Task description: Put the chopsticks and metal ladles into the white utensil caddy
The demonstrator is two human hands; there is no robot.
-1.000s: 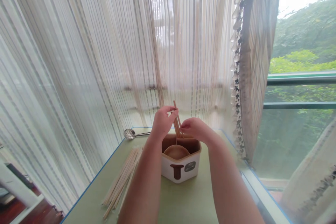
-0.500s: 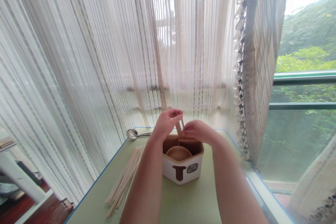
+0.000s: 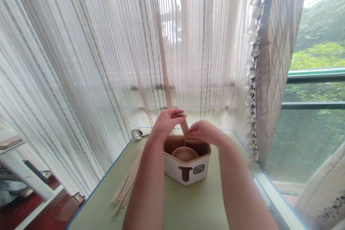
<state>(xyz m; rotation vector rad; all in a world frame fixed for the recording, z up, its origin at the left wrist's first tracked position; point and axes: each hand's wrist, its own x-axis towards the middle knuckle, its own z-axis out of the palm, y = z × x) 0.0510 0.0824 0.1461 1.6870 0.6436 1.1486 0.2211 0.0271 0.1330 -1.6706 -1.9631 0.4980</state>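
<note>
A small bunch of wooden chopsticks [image 3: 184,126] leans over the back of a white and brown holder box [image 3: 172,167]. Around their upper ends my left hand [image 3: 167,121] is closed. Lower down, my right hand [image 3: 202,132] pinches the same chopsticks just above the box's rear compartments. Whether their lower ends are inside the box is hidden. A round brown insert [image 3: 185,153] sits at the front of the box. On the table to the left lies a loose pile of chopsticks [image 3: 126,187], partly covered by my left forearm.
A metal slotted ladle [image 3: 137,134] lies at the back left of the pale green table [image 3: 194,205]. Sheer striped curtains [image 3: 121,43] hang behind the table. A window with rails stands at the right, and a white shelf [image 3: 35,179] at the far left.
The chopsticks between my hands now sit closer together; a separate one stood apart before. My left hand has shifted slightly left and up. The view has moved a little.
</note>
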